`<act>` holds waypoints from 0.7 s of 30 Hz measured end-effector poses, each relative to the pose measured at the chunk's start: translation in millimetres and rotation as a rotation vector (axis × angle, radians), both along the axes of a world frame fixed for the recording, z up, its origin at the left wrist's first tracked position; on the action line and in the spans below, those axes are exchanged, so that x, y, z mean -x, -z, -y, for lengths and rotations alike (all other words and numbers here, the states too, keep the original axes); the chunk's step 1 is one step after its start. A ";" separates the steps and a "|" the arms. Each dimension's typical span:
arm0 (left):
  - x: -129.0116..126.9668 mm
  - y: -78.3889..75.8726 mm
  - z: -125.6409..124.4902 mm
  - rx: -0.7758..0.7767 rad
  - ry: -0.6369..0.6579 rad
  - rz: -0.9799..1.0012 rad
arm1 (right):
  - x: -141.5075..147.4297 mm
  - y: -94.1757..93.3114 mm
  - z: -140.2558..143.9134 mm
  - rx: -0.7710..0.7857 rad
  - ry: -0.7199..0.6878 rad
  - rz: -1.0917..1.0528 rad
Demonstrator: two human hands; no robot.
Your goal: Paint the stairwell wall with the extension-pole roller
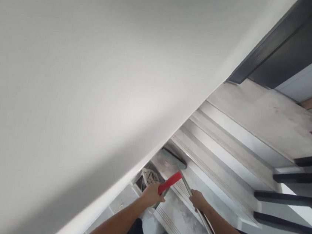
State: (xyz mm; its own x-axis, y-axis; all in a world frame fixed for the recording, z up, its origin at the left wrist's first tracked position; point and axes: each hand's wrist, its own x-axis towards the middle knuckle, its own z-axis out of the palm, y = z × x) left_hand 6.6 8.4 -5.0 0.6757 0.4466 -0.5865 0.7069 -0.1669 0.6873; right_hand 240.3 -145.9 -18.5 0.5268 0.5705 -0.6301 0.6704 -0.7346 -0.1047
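My left hand (152, 194) is closed around the red handle (170, 182) of what looks like a dustpan. Crumpled pale rubbish (150, 177) lies in its dark pan beside the wall; the hand hides where handle and pan meet. My right hand (198, 201) grips the thin metal pole of a broom (186, 181), which runs down past my forearm. The broom's flat grey-green head (174, 158) rests on a step near the wall, ahead of both hands.
A large white wall (105, 89) fills the left side. Pale stair steps (219, 153) with grooved edges run alongside it, marked with dust. Dark railing bars (289, 199) stand at the right. A dark door (296, 53) is beyond the landing (262, 109).
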 end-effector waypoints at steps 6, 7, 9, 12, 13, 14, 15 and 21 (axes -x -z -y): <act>-1.4 1.4 -0.4 0.010 -0.003 0.023 | -2.2 -3.0 -2.9 0.057 0.087 -0.023; -1.3 1.4 -0.5 0.011 -0.002 0.024 | 1.8 -1.8 -10.1 0.052 0.060 -0.014; -0.7 1.2 -0.5 0.013 0.000 0.025 | 8.5 -0.8 -14.9 0.054 0.012 -0.017; 0.3 0.9 -0.2 0.008 -0.001 0.024 | 5.3 -6.8 8.9 0.059 -0.058 -0.061; 0.5 1.0 0.0 0.005 -0.001 0.022 | 0.7 -9.9 20.1 0.056 -0.063 -0.065; 0.5 1.0 0.1 0.004 0.000 0.020 | -4.3 -12.6 29.1 0.055 -0.051 -0.062; 0.3 1.1 0.3 0.003 0.001 0.018 | -8.7 -14.2 34.1 0.056 -0.023 -0.055; -0.5 -1.1 0.4 -0.003 0.002 0.010 | 6.9 8.6 -0.6 0.126 -0.034 -0.023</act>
State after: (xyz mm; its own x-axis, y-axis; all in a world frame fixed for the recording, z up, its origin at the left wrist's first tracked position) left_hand 7.1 8.0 -3.9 0.6825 0.4474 -0.5779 0.6994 -0.1705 0.6941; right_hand 233.4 -145.3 -27.1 0.4931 0.5033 -0.7096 0.6937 -0.7197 -0.0283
